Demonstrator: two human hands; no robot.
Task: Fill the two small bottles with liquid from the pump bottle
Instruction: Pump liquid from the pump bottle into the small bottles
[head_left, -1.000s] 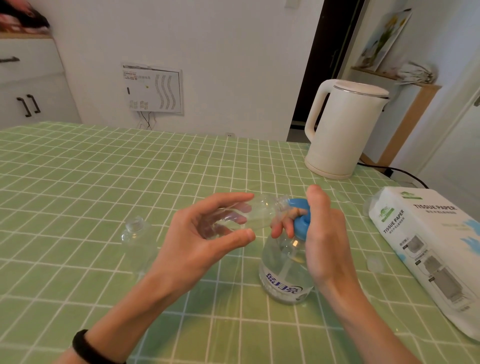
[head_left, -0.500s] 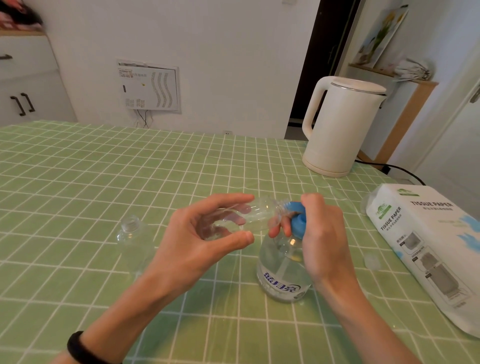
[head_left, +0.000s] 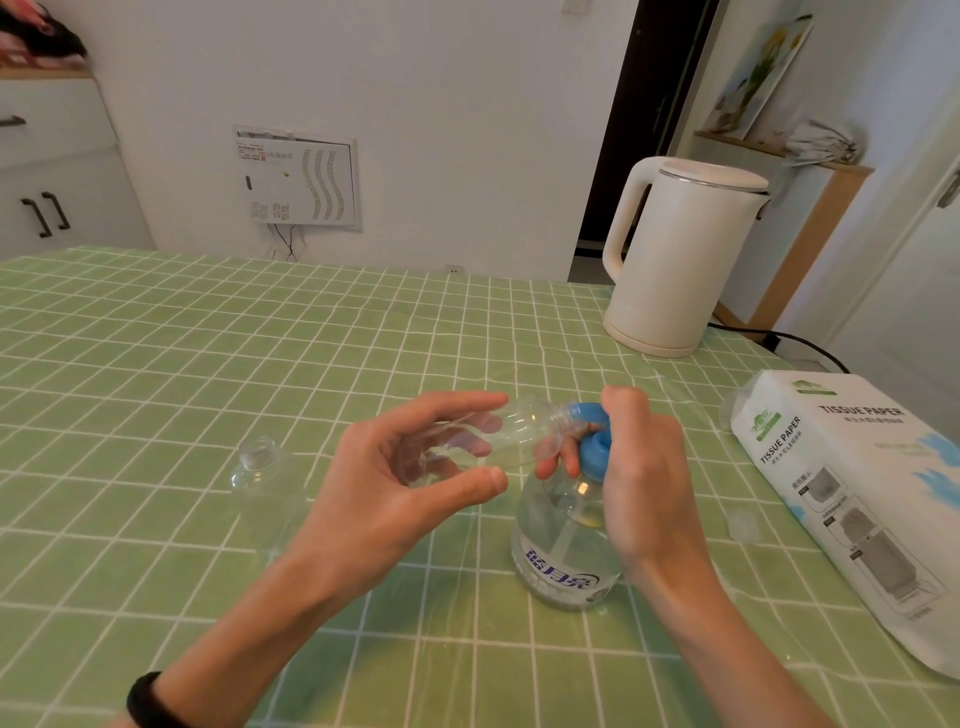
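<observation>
My left hand (head_left: 395, 483) holds a small clear bottle (head_left: 498, 434) on its side, its mouth against the blue spout of the pump bottle (head_left: 563, 551). That pump bottle stands on the table, clear with a blue label and blue pump head (head_left: 595, 447). My right hand (head_left: 644, 467) wraps over the pump head, palm on top and fingers curled under it. A second small clear bottle (head_left: 257, 475) stands upright and uncapped to the left, apart from both hands. A small clear cap (head_left: 743, 525) lies to the right of the pump bottle.
A green checked cloth (head_left: 208, 364) covers the table. At the back right stands a white electric kettle (head_left: 680, 254) with its black cord (head_left: 789, 340). A pack of tissue paper (head_left: 862, 499) lies along the right edge.
The hands, the tilted bottle and the pump bottle hold nearly the same pose; my right hand has shifted slightly on the pump head. The view has moved a little.
</observation>
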